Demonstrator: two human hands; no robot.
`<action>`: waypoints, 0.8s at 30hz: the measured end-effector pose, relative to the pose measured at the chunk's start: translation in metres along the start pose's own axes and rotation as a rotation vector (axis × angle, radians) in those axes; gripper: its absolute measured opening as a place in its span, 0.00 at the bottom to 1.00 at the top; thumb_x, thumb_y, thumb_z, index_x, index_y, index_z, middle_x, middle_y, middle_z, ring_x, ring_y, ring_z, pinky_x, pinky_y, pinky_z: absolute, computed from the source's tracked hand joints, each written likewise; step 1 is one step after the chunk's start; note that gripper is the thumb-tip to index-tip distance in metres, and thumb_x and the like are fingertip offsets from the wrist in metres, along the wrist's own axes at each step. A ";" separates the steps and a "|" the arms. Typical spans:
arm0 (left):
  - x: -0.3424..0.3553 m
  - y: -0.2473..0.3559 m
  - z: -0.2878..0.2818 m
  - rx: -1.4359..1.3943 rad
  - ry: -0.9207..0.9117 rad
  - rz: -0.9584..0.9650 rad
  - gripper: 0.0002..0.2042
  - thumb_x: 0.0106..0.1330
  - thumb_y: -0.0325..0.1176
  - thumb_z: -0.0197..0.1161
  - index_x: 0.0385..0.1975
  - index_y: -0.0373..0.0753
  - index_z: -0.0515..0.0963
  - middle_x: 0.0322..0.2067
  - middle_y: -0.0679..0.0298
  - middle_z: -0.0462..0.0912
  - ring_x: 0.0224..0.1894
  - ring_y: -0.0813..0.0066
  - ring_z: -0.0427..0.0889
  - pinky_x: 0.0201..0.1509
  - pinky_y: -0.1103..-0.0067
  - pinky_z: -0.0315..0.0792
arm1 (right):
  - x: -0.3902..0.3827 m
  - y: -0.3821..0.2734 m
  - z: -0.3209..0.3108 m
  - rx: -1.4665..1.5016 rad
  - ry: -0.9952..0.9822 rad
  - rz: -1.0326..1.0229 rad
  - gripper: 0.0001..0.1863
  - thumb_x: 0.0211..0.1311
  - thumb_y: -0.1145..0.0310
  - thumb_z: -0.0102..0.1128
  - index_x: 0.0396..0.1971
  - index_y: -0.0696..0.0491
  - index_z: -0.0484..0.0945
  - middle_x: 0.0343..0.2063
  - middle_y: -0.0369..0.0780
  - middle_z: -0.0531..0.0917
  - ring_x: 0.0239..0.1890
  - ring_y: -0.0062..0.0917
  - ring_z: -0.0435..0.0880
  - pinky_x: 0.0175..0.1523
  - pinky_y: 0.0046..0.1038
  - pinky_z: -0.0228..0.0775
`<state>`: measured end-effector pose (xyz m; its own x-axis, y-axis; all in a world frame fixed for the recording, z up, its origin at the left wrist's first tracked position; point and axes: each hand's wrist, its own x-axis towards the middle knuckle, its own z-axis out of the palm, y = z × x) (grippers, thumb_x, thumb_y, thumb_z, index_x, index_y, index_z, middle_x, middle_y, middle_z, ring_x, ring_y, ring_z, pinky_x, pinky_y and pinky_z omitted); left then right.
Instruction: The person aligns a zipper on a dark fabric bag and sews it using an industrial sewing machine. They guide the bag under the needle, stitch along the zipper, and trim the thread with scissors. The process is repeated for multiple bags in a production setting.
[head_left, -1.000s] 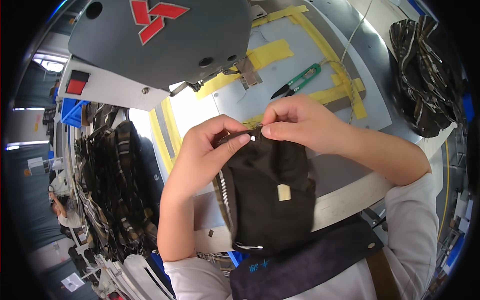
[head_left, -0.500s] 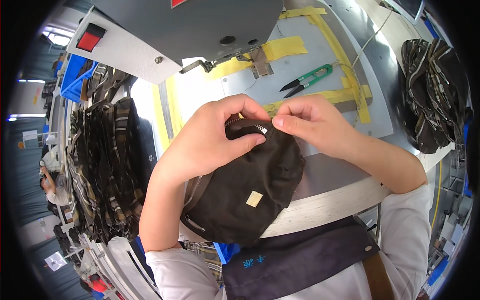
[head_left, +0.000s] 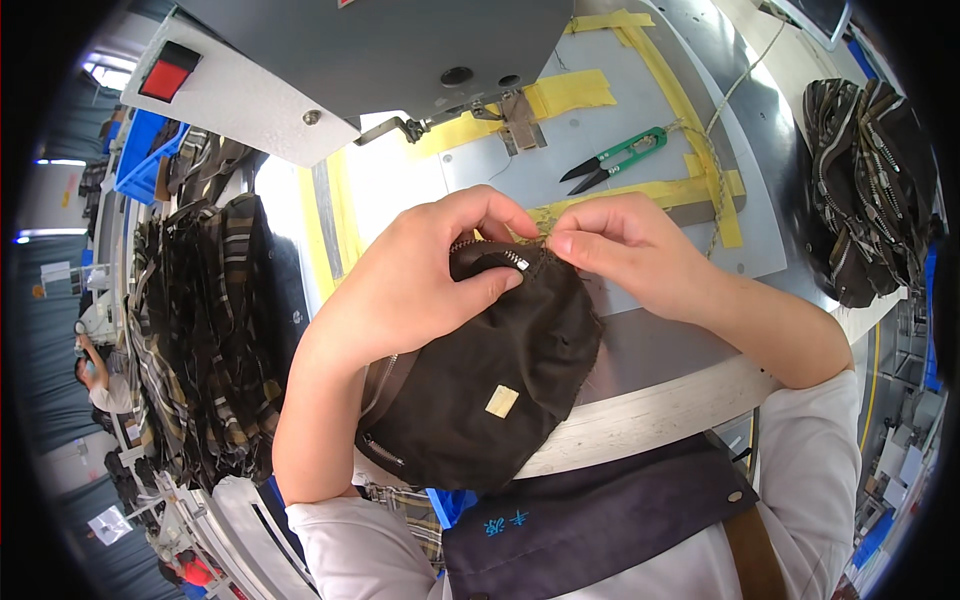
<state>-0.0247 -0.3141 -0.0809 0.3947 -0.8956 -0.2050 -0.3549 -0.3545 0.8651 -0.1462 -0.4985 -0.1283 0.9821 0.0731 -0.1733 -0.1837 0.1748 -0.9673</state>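
Note:
A dark brown fabric piece with a metal zipper hangs over the table's near edge, a small cream label stuck on its front. My left hand grips its top edge beside the zipper end, thumb in front and fingers behind. Close by, my right hand pinches the upper corner between thumb and forefinger, next to the zipper's end. Just beyond my hands lie green-handled thread snips with dark blades, tied to a cord. The sewing machine head stands above, its presser foot behind my fingers.
Striped dark fabric pieces are heaped at the left, near a blue bin. More zippered pieces lie at the far right. Yellow tape marks the machine's plate. Another person sits at the far left.
The fabric's lower part has shifted slightly left and its right side has folded in a little. Both hands keep nearly the same place and grip.

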 end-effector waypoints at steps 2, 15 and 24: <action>0.000 -0.001 0.000 0.005 -0.008 0.000 0.16 0.55 0.18 0.65 0.44 0.33 0.76 0.38 0.64 0.80 0.44 0.78 0.78 0.53 0.80 0.72 | -0.001 0.000 0.001 0.004 -0.008 -0.003 0.11 0.68 0.68 0.57 0.28 0.59 0.78 0.23 0.27 0.75 0.27 0.08 0.69 0.32 0.17 0.62; 0.006 -0.021 0.031 0.354 0.592 0.643 0.15 0.41 0.18 0.71 0.30 0.39 0.79 0.29 0.63 0.80 0.30 0.65 0.80 0.32 0.76 0.74 | 0.000 0.002 0.000 -0.653 0.266 -0.727 0.09 0.49 0.74 0.70 0.31 0.53 0.80 0.27 0.37 0.80 0.27 0.29 0.81 0.33 0.25 0.73; -0.001 -0.041 0.038 0.452 0.707 0.936 0.13 0.39 0.26 0.72 0.25 0.45 0.78 0.27 0.70 0.80 0.24 0.74 0.78 0.23 0.80 0.68 | -0.001 0.009 -0.002 -0.951 0.226 -1.254 0.08 0.42 0.73 0.66 0.27 0.51 0.80 0.28 0.34 0.78 0.25 0.23 0.78 0.25 0.23 0.69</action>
<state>-0.0430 -0.3091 -0.1337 0.1530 -0.5630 0.8122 -0.9467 0.1522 0.2838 -0.1490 -0.4987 -0.1373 0.4867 0.2052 0.8491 0.7178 -0.6479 -0.2548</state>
